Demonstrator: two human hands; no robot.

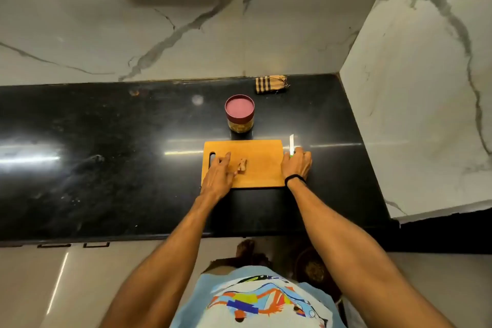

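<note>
The ginger piece (242, 165), a small knobbly tan lump that looks like ginger root, lies on the wooden cutting board (262, 153), left of the board's middle and towards its near edge. It should be light, firm and fibrous, with an uneven shape that may rock or roll under a blade. The safest hold is probably to pin it from above at its left end, with fingertips tucked back and the cut side left free.

The left hand (218, 172) rests on the board just left of the lump. Its fingers (225, 158) lie fairly straight and close together, pointing far. The thumb side is right against the ginger, but I cannot tell whether it actually touches.

At the board's right edge, the right hand (296, 165) has its fingers curled around the green handle of a knife (291, 143). The pale blade sticks out on the far side of the hand, over the black worktop (106, 168) just beside the board. A dark band (295, 179) circles that wrist.

Just beyond the board's far edge stands a clear jar (239, 114) with a maroon lid and something yellowish inside. Farther right, against the marble wall, lies a folded checked cloth (271, 84).
</note>
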